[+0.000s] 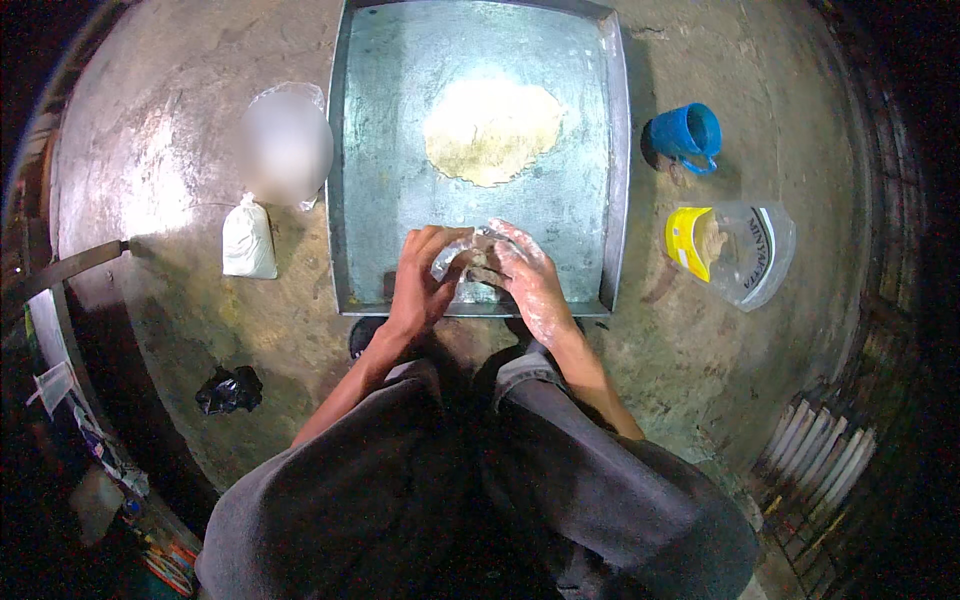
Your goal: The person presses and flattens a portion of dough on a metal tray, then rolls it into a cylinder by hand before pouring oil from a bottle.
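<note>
Above the near end of a large metal tray [620,180], my two hands are close together. Between them is a small clear plastic bag [455,258] with something greyish-brown [486,262] at it; the exact contents cannot be made out. My left hand [418,278] has its fingers curled round the bag's left side. My right hand [532,280], dusted with white powder, is closed on the right side. Farther off in the tray lies a flat, pale yellowish-white mass [492,132], like flour or dough, with an uneven edge.
Left of the tray stand a blurred whitish plastic bag [287,145] and a small tied white bag [248,240]. A crumpled black bag [230,390] lies nearer. To the right are a blue mug [688,137] and a clear-and-yellow plastic pouch [735,250], with pale slats [820,450] farther down.
</note>
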`<state>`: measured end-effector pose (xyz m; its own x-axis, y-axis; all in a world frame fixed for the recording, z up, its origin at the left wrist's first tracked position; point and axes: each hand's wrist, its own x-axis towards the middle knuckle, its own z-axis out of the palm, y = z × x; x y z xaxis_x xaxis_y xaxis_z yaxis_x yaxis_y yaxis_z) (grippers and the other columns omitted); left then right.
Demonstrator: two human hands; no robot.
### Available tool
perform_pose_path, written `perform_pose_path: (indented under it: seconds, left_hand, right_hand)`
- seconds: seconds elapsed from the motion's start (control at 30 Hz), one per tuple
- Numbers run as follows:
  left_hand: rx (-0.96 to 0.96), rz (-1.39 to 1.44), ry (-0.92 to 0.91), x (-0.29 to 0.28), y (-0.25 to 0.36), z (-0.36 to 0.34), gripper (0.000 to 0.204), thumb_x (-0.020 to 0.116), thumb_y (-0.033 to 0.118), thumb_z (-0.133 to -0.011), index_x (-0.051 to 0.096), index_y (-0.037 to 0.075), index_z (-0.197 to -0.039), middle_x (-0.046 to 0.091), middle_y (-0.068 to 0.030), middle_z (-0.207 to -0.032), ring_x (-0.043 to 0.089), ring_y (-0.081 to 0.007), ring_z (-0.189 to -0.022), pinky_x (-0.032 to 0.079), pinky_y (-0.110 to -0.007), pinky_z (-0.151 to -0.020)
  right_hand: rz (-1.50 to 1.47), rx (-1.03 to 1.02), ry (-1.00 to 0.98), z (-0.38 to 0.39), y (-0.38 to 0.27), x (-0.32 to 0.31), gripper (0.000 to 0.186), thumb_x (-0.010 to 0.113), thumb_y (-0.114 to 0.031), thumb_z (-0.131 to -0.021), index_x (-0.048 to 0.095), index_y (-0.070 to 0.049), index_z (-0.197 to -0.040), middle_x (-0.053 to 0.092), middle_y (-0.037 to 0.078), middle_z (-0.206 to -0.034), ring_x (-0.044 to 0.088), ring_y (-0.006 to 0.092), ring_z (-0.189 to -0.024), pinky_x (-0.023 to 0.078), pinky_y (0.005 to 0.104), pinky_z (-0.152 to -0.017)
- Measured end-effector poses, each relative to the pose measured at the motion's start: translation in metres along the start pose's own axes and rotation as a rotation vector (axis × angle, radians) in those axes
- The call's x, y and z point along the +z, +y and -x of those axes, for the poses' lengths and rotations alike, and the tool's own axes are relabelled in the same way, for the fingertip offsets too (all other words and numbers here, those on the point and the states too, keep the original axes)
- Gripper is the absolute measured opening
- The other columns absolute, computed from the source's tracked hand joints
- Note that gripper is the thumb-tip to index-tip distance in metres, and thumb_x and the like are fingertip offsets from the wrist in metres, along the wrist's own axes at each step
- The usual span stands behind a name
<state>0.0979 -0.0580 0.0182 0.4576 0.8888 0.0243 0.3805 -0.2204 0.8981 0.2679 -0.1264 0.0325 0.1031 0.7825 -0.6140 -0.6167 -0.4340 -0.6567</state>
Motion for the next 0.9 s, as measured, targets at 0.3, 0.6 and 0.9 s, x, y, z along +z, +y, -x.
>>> perform_pose_path:
  seconds: [0.3, 0.6, 0.9]
  left_hand:
    - [-0.327, 0.348, -0.339, -0.009, -0.006, 0.001, 0.026, 0.07, 0.023, -0.1, 0.072, 0.006, -0.119, 0.071, -0.0084, -0.11, 0.063, -0.0185, -0.099, 0.048, -0.035, -0.084]
    - [0.121, 0.166, -0.265, -0.003, -0.01, -0.006, 0.021, 0.075, -0.006, -0.082, 0.07, 0.004, -0.099, 0.07, -0.0122, -0.1, 0.066, -0.029, -0.092, 0.051, -0.038, -0.081]
    - [-0.031, 0.113, -0.098, -0.004, -0.023, -0.003, 0.027, 0.07, -0.007, -0.084, 0.07, 0.003, -0.109, 0.072, -0.0138, -0.104, 0.067, -0.0323, -0.097, 0.051, -0.041, -0.09]
  right_hand:
    - [0.038, -0.124, -0.006, -0.001, -0.003, -0.006, 0.057, 0.051, -0.032, -0.11, 0.036, -0.002, -0.156, 0.057, 0.015, -0.145, 0.07, 0.0214, -0.103, 0.055, 0.038, -0.098]
    - [0.184, -0.156, -0.048, -0.006, 0.004, -0.012, 0.062, 0.049, -0.039, -0.11, 0.033, -0.001, -0.157, 0.058, 0.02, -0.142, 0.068, 0.0239, -0.11, 0.053, 0.0372, -0.099]
    - [0.206, -0.136, -0.057, -0.003, -0.003, -0.011, 0.066, 0.046, -0.049, -0.109, 0.033, -0.008, -0.159, 0.07, 0.018, -0.121, 0.069, 0.0254, -0.112, 0.052, 0.0409, -0.102]
